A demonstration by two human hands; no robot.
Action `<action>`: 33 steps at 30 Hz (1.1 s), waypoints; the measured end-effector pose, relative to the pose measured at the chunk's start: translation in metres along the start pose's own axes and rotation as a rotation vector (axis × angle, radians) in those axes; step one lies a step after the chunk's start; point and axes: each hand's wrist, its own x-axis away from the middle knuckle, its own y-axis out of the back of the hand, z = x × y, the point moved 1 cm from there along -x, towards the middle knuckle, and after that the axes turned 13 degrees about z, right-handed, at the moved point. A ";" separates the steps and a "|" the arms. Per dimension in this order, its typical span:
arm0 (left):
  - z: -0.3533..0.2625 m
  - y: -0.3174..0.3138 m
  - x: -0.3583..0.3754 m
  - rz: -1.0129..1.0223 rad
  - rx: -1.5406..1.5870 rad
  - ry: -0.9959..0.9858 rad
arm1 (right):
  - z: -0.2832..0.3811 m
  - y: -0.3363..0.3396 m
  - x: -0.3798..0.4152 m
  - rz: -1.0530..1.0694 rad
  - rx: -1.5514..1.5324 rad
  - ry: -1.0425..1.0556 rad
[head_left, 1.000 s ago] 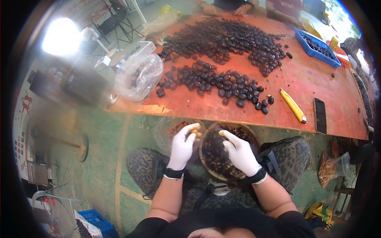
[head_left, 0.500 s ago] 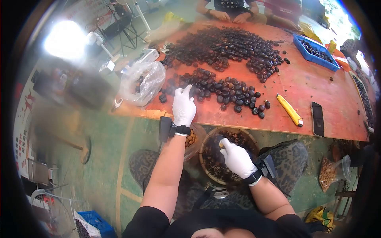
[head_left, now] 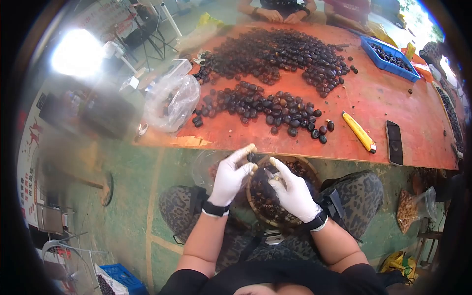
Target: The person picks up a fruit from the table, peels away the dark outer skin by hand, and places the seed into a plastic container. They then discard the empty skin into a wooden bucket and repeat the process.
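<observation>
My left hand [head_left: 231, 174], in a white glove, pinches one dark nut [head_left: 251, 157] between thumb and fingers, just in front of the table edge. Close on its right, my gloved right hand [head_left: 293, 194] is closed on a small knife [head_left: 269, 173]; a short grey blade points toward the nut and the handle is mostly hidden. Below both hands a round woven basket [head_left: 250, 196] holds dark shell pieces. Partly behind my left hand is a clear plastic bag [head_left: 202, 164]. On the red table [head_left: 295, 147] lies a near cluster of dark nuts [head_left: 275, 109].
A larger nut heap [head_left: 280, 51] spreads behind. A yellow box cutter [head_left: 359, 132] and a phone [head_left: 394, 142] lie at right, a blue tray [head_left: 388, 59] beyond. At left is a plastic bag [head_left: 172, 103]. A person's hands [head_left: 282, 16] rest at the far edge.
My left hand has come back from the near cluster with a dark nut, to beside my right hand. The right hand has stayed over the basket, turning slightly upward.
</observation>
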 end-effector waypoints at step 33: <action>0.039 -0.021 0.017 -0.085 -0.059 -0.155 | 0.001 -0.024 -0.005 0.009 -0.527 -0.141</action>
